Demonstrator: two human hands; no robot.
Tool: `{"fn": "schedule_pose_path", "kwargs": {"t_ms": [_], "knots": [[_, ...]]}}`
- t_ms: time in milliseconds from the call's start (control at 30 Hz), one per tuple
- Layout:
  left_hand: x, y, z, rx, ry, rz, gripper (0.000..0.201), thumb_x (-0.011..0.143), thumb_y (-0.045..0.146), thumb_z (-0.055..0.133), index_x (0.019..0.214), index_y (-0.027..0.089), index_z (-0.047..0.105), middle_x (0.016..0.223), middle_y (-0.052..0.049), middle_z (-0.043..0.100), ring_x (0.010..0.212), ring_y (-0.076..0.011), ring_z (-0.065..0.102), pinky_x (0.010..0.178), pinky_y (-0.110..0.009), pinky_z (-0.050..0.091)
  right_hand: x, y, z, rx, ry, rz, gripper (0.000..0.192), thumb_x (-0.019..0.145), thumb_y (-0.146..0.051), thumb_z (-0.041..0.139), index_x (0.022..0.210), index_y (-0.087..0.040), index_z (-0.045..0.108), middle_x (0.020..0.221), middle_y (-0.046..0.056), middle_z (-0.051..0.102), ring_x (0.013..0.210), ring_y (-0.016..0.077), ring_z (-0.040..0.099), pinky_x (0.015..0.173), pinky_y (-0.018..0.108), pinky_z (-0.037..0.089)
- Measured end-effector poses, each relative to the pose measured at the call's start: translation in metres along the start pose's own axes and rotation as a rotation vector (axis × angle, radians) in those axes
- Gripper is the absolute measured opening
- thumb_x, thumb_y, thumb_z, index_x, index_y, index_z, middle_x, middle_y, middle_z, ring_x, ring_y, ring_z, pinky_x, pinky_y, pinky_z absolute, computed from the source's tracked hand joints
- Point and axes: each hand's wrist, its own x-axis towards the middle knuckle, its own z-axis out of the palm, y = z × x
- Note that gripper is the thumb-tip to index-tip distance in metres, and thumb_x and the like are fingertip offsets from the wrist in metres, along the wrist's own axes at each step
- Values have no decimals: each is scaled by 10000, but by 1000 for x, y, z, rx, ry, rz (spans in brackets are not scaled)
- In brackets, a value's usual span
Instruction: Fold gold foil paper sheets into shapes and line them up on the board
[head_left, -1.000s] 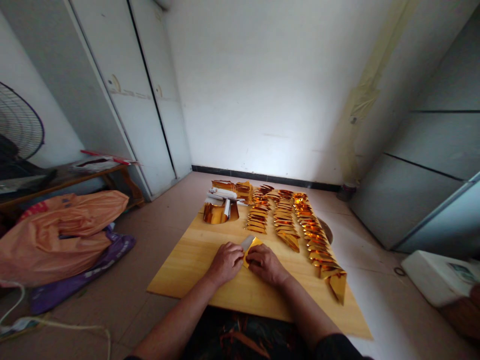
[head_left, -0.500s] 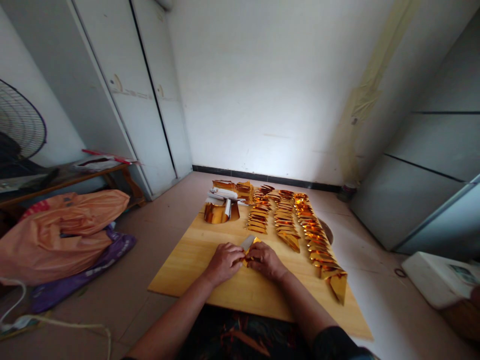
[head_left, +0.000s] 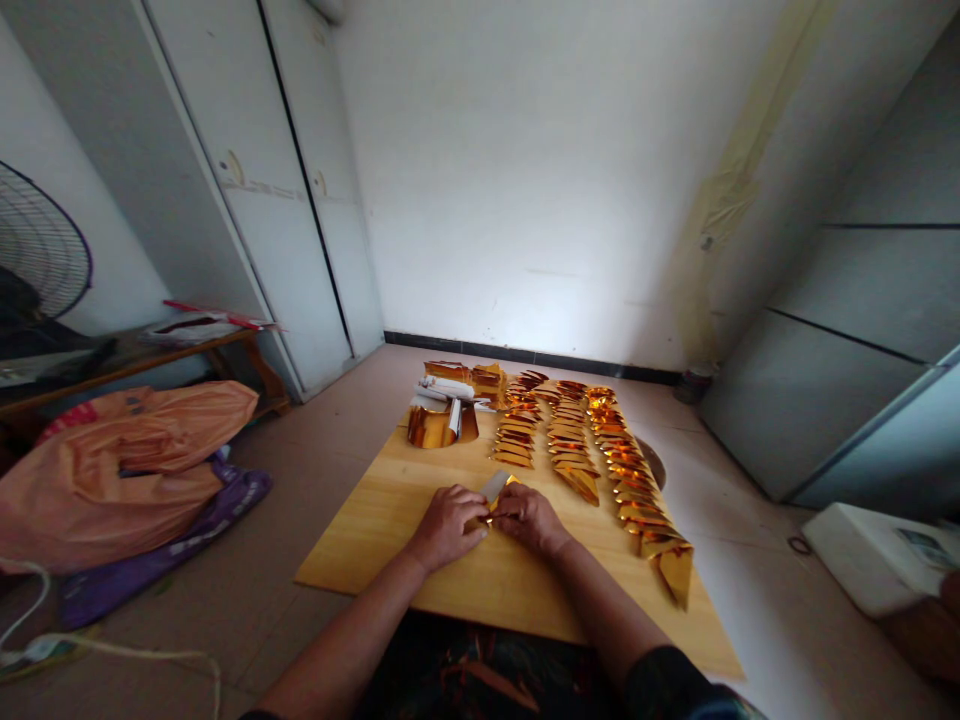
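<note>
Near the middle of the wooden board [head_left: 375, 530], my left hand [head_left: 453, 524] and my right hand [head_left: 528, 518] meet over one sheet of gold foil paper [head_left: 498, 486]. Its upper part shows a pale grey-white face with a gold edge; the lower part is hidden by my fingers. Both hands are closed, with fingertips pinching the paper from either side. Beyond them lie rows of folded gold foil paper pieces [head_left: 571, 440], overlapping one another. A curved stack of gold sheets [head_left: 430, 428] rests at the board's far left, beside white paper rolls [head_left: 448, 386].
The longest row of folded pieces [head_left: 630, 480] runs along the board's right side. On the floor at left are an orange bag [head_left: 135, 470] and a purple bag [head_left: 165, 560]. A fan [head_left: 41, 240] stands at far left, a white box [head_left: 877, 560] at right.
My fingers have shifted slightly on the gold paper, the right fingertips a little closer together. The rows and stacks on the board stay where they were.
</note>
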Motion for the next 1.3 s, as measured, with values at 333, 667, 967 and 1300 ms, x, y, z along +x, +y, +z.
{"fn": "schedule_pose_path", "kwargs": {"t_ms": [333,667,967,1300], "knots": [[0,3,0,-27,37,-29,141,779,119,560,822,218,650,921,-7,708,882,-172,600,810,-324,425,-4,-11,-7,102,17,15,86,763,-233,664,838,-229,707,838,8,625,780,128,579,714,223,457],[0,1,3,-20,48,-11,149,810,143,533,782,218,658,945,-12,712,871,-161,605,811,-315,435,-5,-10,-6,-138,53,-76,146,866,-241,559,859,-230,704,881,44,642,859,159,571,781,272,430],[-7,0,-6,-6,-37,42,238,804,153,539,904,287,708,1118,4,681,1015,-182,598,890,-364,414,-2,-1,2,-149,100,57,129,837,-220,582,740,-188,661,758,25,610,740,140,536,670,235,381],[-7,0,-11,-49,-78,19,290,781,149,517,972,278,693,1137,-7,675,1061,-186,586,947,-371,404,3,-8,9,-214,164,159,169,781,-119,518,623,-178,531,671,-7,515,633,108,466,600,213,322]]}}
